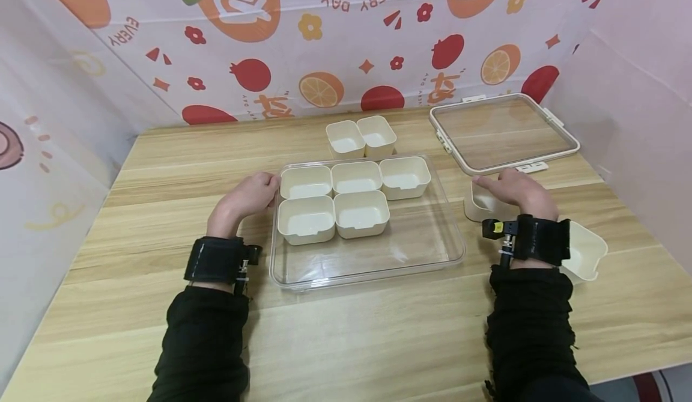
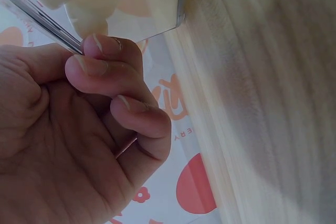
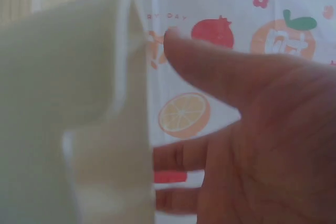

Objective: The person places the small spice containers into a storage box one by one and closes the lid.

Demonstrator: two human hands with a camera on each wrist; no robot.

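The head view showed, nearest the person, a spare bin (image 1: 586, 252) well to the right of the clear tray (image 1: 413, 240). Slightly farther off, just right of the tray, the right hand (image 1: 521, 188) reached over the working bin (image 1: 476, 207), which lay directly under its palm and fingers. The right wrist view showed the thumb straight and off the bin wall, so the hand seemed unclasped; whether the hidden fingertips touched could not be told. A good pickup probably called for gripping opposite walls, keeping the rim level and clearing the tray's right edge. At the tray's left wall, the left hand (image 1: 251, 193) pinched the rim; a light, steady hold seemed best, lest the five seated bins (image 1: 362, 213) slide. Behind the tray stood two paired bins (image 1: 346, 142), and beyond its far right corner lay the lid (image 1: 505, 131).
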